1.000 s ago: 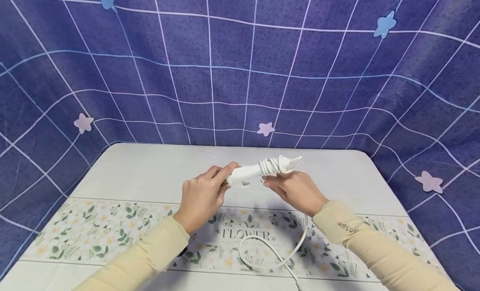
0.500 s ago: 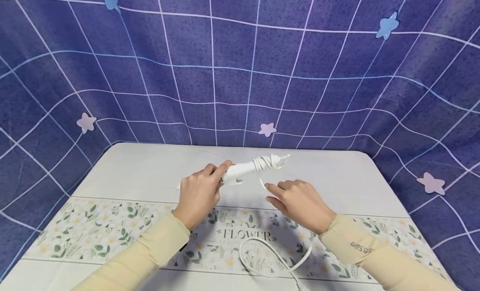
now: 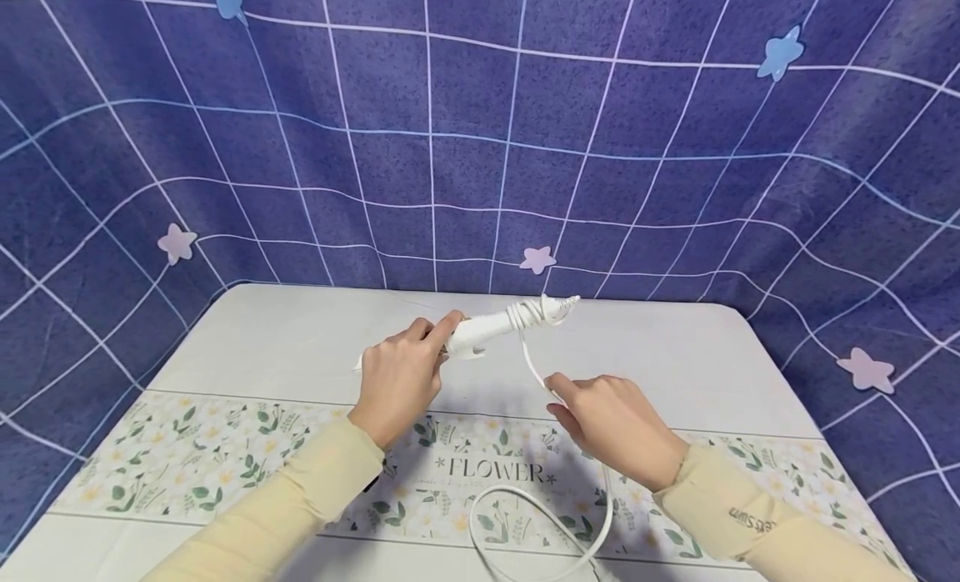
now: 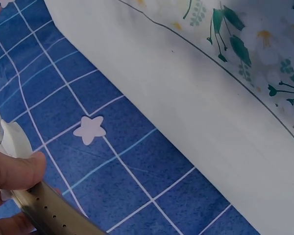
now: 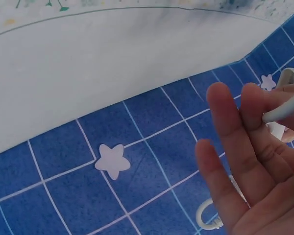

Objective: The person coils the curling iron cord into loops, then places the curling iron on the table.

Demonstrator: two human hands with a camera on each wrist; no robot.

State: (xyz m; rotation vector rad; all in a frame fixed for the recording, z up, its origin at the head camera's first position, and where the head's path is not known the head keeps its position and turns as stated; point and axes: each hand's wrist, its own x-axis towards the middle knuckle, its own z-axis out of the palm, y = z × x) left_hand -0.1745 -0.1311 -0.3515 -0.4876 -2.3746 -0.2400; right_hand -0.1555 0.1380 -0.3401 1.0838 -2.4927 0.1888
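Observation:
My left hand (image 3: 401, 378) grips a white curling iron (image 3: 483, 330), held tilted above the table with its handle toward the right. In the left wrist view the thumb lies by the iron's white lever (image 4: 17, 139), and a gold barrel part (image 4: 59, 215) with small holes runs on below. Several turns of white power cord (image 3: 527, 315) wrap the handle's end. From there the cord runs down to my right hand (image 3: 618, 419), which pinches it between thumb and index finger. In the right wrist view the other fingers (image 5: 228, 132) stick out, away from the cord (image 5: 286, 107).
A loose loop of cord (image 3: 474, 524) lies on the flowered band of the white table cover (image 3: 300, 332), near the front edge. Behind the table hangs a dark blue cloth (image 3: 465, 173) with a grid of lines and stars.
My right hand has moved down and toward the right from the iron's handle, drawing out a length of cord. The left hand keeps its grip, and the iron has shifted slightly left.

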